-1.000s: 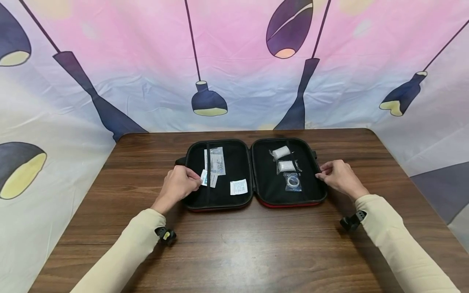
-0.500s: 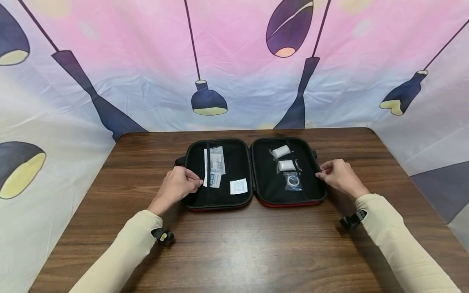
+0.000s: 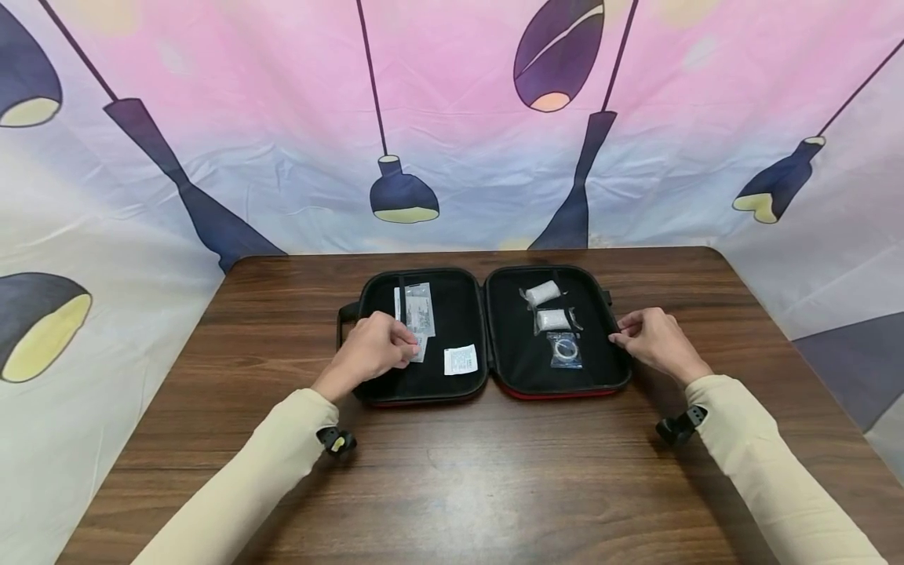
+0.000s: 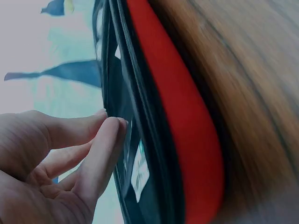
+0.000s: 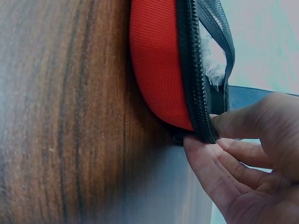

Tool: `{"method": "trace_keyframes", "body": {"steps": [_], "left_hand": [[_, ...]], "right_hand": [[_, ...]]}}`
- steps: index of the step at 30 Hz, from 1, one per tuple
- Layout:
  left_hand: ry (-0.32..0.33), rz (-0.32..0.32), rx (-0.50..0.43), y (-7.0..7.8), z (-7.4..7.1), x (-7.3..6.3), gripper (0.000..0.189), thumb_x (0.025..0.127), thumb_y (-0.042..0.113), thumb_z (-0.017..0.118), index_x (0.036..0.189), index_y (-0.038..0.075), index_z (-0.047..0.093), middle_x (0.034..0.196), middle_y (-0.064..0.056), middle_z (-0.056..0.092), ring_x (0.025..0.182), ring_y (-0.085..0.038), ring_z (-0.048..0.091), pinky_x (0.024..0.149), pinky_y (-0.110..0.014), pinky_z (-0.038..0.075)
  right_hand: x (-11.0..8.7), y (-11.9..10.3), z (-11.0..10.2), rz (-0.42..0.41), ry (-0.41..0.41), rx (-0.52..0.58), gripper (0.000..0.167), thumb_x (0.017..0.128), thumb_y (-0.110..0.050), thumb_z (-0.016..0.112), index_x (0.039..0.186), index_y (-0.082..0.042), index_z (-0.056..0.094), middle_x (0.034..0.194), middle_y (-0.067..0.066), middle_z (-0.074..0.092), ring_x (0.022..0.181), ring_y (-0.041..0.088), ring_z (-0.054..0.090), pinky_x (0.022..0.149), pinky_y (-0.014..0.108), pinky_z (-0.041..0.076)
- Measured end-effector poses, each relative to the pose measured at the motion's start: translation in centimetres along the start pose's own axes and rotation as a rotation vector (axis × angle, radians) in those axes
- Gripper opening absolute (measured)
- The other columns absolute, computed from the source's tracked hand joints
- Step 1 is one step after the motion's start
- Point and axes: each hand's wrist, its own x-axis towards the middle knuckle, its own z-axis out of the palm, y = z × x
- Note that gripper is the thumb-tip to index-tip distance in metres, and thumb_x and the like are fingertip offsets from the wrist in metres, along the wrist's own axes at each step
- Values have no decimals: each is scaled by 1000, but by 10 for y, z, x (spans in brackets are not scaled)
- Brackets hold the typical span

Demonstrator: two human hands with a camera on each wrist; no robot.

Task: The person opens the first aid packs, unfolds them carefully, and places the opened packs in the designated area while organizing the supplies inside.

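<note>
A zippered first-aid case (image 3: 459, 294), black inside and red outside, lies unfolded on the table. My right hand (image 3: 651, 340) pinches the zippered rim of its right half, thumb inside and fingers outside in the right wrist view. My left hand (image 3: 374, 349) is over the left half, thumb and fingertips close together, overlapping a small packet (image 3: 421, 350) beside the elastic strap (image 3: 402, 292). I cannot tell whether it grips that packet. Above it, a larger clear packet (image 3: 420, 310) lies by the strap. A white packet (image 3: 461, 360) lies loose nearer the hinge.
The right half holds two wrapped white rolls (image 3: 544, 293) and a bagged ring-shaped item (image 3: 565, 350) by another strap. A carry handle (image 3: 346, 318) sticks out at left. The wooden table (image 3: 466, 479) extends in front; a lamp-patterned cloth (image 3: 297, 157) hangs behind.
My left hand first held the small packet left of the strap; the packet went under the strap, and the hand has since moved right over it. My right hand stays on the rim.
</note>
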Motion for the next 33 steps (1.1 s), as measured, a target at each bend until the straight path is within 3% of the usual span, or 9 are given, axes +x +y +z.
{"method": "trace_keyframes", "body": {"steps": [6, 14, 26, 33], "left_hand": [[-81, -40, -26, 10, 17, 15, 13, 91, 6, 76, 101, -1, 76, 100, -10, 74, 73, -16, 73, 69, -31, 62], [-67, -65, -161, 6, 31, 26, 12, 87, 4, 80, 96, -2, 75, 94, -11, 74, 72, -18, 74, 68, -31, 62], [-66, -62, -112, 12, 41, 30, 6, 85, 7, 82, 85, 4, 77, 81, -5, 74, 67, -15, 71, 66, -30, 60], [-85, -53, -137, 10, 40, 29, 6, 88, 2, 75, 83, 4, 77, 87, -6, 73, 70, -16, 71, 69, -31, 61]], "right_hand": [[0, 0, 1, -6, 12, 4, 34, 93, -16, 73, 111, 12, 70, 95, 20, 73, 88, 33, 70, 78, 50, 57], [0, 2, 2, -8, 26, 10, 32, 93, -15, 72, 110, 11, 70, 94, 19, 73, 87, 32, 70, 76, 47, 57], [-1, 1, 1, -9, 12, 16, 34, 94, -16, 73, 112, 13, 69, 96, 21, 73, 88, 33, 70, 78, 50, 57], [-2, 0, 0, -1, 13, 10, 33, 94, -15, 71, 112, 12, 69, 97, 20, 73, 89, 33, 70, 78, 49, 57]]}}
